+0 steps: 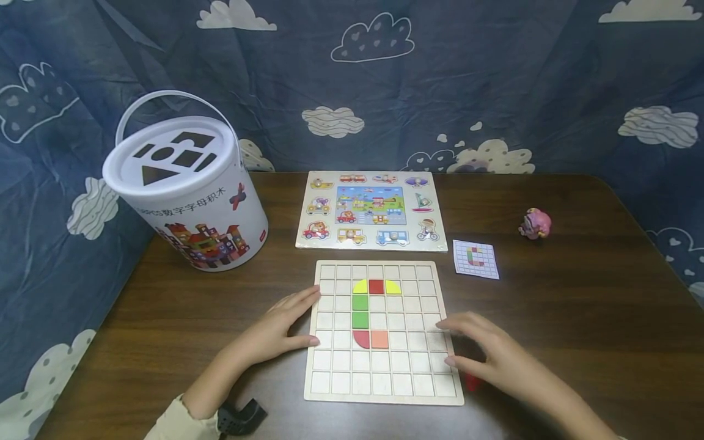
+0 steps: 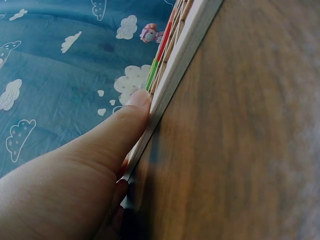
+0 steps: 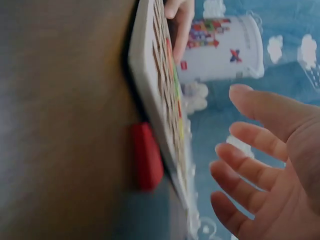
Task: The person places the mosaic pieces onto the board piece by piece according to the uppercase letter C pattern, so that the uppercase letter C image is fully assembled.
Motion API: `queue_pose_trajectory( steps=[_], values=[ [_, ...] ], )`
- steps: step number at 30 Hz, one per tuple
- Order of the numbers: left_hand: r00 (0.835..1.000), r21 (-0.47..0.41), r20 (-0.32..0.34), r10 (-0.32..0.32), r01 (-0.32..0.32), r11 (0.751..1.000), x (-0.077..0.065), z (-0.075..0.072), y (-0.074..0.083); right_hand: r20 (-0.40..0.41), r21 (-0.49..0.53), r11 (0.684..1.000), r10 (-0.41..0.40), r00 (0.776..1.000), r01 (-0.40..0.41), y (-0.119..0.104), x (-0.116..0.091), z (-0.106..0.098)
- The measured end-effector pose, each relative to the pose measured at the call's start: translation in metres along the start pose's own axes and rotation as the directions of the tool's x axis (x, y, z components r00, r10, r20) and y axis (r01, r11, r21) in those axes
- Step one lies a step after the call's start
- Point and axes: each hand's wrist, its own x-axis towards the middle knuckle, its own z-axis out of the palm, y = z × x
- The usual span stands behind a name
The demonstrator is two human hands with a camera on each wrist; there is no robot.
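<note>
A square wooden grid board (image 1: 416, 363) lies on the table with coloured tiles in some cells: yellow quarter-rounds (image 1: 393, 287), a red square (image 1: 376, 286), green squares (image 1: 360, 319), a red quarter-round (image 1: 361, 338) and a salmon square (image 1: 379, 339). At the board's left edge, my left hand (image 1: 271, 333) rests with thumb and fingers extended and spread, touching the rim. My right hand (image 1: 492, 354), fingers loosely bent and apart, hovers by the right edge and holds nothing. Beside that edge, partly hidden under the right hand, lies a red block (image 3: 146, 157).
Behind the board lies a vehicle peg puzzle (image 1: 371, 241). A small pattern card (image 1: 487, 269) and a pink figurine (image 1: 535, 223) are to the right. At the back left stands a white lidded bucket (image 1: 203, 208). A black wrist strap (image 1: 242, 418) is at the left sleeve.
</note>
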Motion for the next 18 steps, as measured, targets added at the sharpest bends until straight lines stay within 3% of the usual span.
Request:
queue_pose_trajectory(
  steps=[7,12,18],
  values=[
    [1.000,0.002,0.001,0.003,-0.003,1.000,0.000,0.001,-0.002,0.027,-0.070,0.996,0.057,0.998,-0.055,0.011,-0.026,0.000],
    [1.000,-0.005,0.001,-0.003,0.003,1.000,0.000,0.001,-0.002,0.074,-0.098,0.995,0.043,0.996,-0.036,0.018,-0.033,0.004],
    [1.000,-0.005,0.002,-0.015,0.015,1.000,0.000,0.002,-0.002,-0.031,-0.109,0.992,-0.062,0.998,0.059,0.027,-0.037,0.010]
  ],
)
